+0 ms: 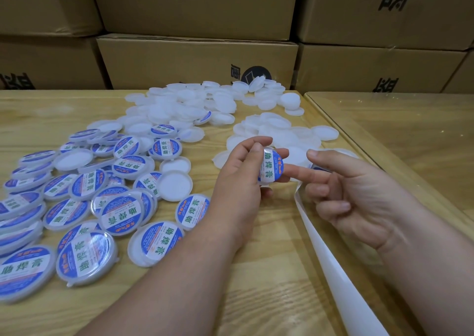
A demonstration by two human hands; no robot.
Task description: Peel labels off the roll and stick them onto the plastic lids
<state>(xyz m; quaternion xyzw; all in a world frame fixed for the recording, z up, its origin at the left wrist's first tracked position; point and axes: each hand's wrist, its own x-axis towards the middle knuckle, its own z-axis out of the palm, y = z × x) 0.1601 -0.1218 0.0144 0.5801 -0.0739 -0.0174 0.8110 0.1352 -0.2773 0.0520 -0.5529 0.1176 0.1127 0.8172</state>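
Desk: our pale wooden desk (pixel 256 271) before stacked brown cardboard boxes (pixel 197 61).
Left hand (pixel 238 179): fingers clamp a round blue-labelled plastic lid (pixel 271 165).
Right hand (pixel 359 194): forefinger presses its label; the other fingers curl over the white backing strip (pixel 333 266).

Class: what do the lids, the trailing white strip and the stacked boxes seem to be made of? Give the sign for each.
Lids: likely plastic, milky and translucent with moulded rims.
Strip: probably coated backing paper, smooth, white, curling.
Boxes: corrugated cardboard by the look, matt brown with black print and folded flaps.
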